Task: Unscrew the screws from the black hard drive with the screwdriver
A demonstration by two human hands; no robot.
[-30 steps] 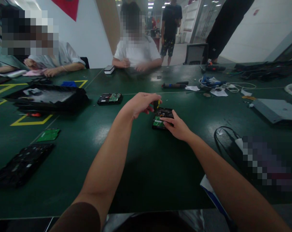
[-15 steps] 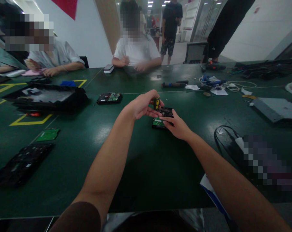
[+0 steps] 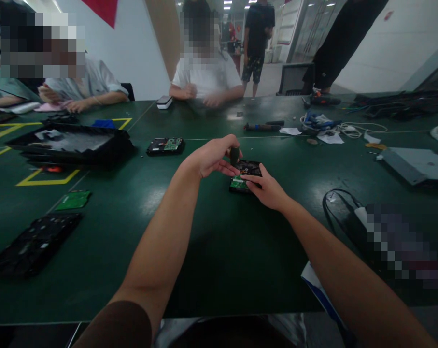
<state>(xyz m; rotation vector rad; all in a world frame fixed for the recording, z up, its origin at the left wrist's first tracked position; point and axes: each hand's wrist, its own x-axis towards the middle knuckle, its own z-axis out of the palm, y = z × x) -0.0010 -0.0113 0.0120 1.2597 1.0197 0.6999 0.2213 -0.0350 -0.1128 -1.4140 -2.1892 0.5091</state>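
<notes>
The left hand (image 3: 213, 157) grips a dark screwdriver handle (image 3: 234, 155) held upright over the far end of the hard drive (image 3: 245, 176), which lies flat on the green table (image 3: 219, 251), while the right hand (image 3: 267, 191) presses fingers on its near edge.

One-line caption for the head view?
Left hand holds a screwdriver handle over a hard drive steadied by right hand.

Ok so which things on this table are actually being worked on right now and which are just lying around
In hand:
- hard drive, steadied by the right hand
- screwdriver, gripped by the left hand and stood on the drive

Lying about:
- second hard drive
- loose green circuit board
- black tray
- white cables
- grey flat case
</notes>
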